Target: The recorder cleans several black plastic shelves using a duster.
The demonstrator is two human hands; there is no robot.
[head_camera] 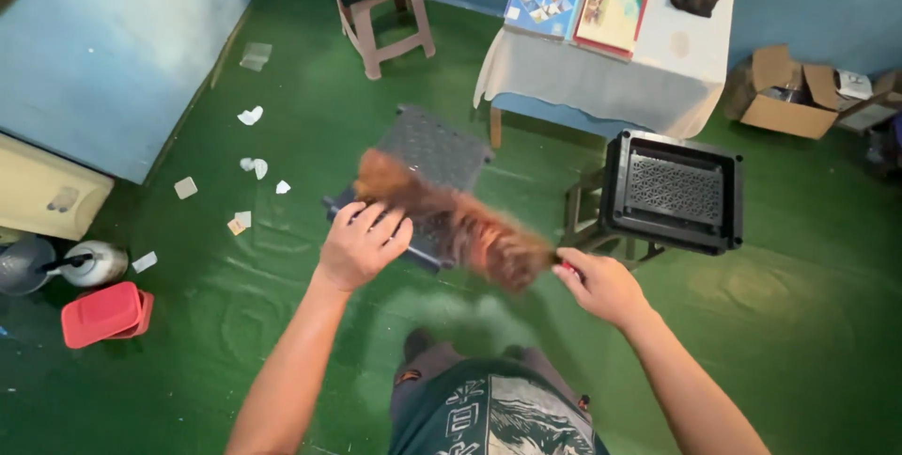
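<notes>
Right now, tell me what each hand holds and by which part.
The right hand holds a reddish-brown feather duster by its handle end. The left hand rests on the dark plastic stool; whether it grips is unclear.
</notes>
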